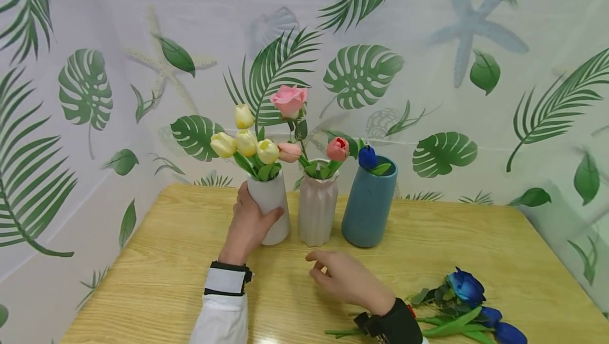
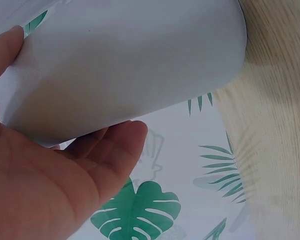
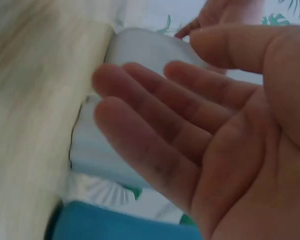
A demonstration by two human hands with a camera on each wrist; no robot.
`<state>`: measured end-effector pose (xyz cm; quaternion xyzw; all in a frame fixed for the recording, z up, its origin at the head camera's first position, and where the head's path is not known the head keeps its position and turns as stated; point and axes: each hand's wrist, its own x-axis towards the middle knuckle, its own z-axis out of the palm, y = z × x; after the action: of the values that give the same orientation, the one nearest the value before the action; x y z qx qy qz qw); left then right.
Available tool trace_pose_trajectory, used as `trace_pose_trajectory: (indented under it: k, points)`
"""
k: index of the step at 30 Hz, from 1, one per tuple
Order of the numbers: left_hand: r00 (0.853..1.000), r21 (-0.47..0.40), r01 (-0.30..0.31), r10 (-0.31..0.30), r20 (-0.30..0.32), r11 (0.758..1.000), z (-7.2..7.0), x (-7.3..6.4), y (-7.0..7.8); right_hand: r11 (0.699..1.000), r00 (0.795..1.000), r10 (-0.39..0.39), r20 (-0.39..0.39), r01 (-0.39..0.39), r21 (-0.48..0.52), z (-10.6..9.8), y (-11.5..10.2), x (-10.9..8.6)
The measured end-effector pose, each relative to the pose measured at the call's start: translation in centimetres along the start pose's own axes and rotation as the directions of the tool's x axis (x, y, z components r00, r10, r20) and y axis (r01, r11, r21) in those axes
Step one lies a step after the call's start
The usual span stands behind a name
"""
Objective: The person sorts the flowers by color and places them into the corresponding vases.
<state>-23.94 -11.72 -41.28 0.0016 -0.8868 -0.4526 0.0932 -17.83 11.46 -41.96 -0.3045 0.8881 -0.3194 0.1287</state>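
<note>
My left hand [image 1: 249, 221] grips a smooth white vase [image 1: 277, 217] from its left side, thumb across the front. Pale yellow tulips [image 1: 246, 142] stand in this vase. In the left wrist view, the vase's wall [image 2: 140, 55] lies between thumb and fingers. My right hand [image 1: 349, 280] is held over the table with nothing in it, in front of a ribbed whitish vase [image 1: 317, 212]. That vase holds a pink rose [image 1: 289, 102] and pink tulips [image 1: 338, 148]. The right wrist view shows the right hand's palm [image 3: 240, 165], its fingers loosely extended.
A blue vase [image 1: 368, 206] with a dark blue tulip [image 1: 367, 157] stands right of the ribbed one. Blue flowers [image 1: 466, 287] on green stems lie at the front right of the wooden table [image 1: 157, 259]. Behind hangs a leaf-patterned cloth [image 1: 304, 11].
</note>
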Motion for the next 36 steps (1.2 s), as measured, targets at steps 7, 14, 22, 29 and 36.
trace_pose_trajectory:
  k: [7,14,22,29,36]
  points:
    - [1.000,-0.019,0.007,-0.006,0.009,1.000,0.3,-0.3,-0.1,0.995,0.985,0.104,0.137,-0.103,-0.014,-2.5,1.7,-3.2]
    - [1.000,-0.016,0.003,-0.003,0.018,1.000,-0.1,-0.4,-0.1,0.940,0.891,0.340,0.302,-0.320,-0.114,-3.4,2.2,-5.0]
    - [1.000,-0.018,0.011,-0.011,0.019,1.000,-0.3,-0.4,-0.3,0.920,0.865,0.393,0.312,-0.370,-0.132,-2.3,3.3,-5.9]
    - [1.000,-0.009,0.007,-0.007,0.027,1.000,-0.1,-0.4,-0.1,0.956,0.901,0.289,0.322,-0.289,-0.051,-2.1,3.9,-6.1]
    - [1.000,-0.008,-0.002,0.002,0.016,1.000,-0.1,-0.2,0.0,0.980,0.956,0.195,0.221,-0.185,-0.069,-2.0,4.5,-5.8]
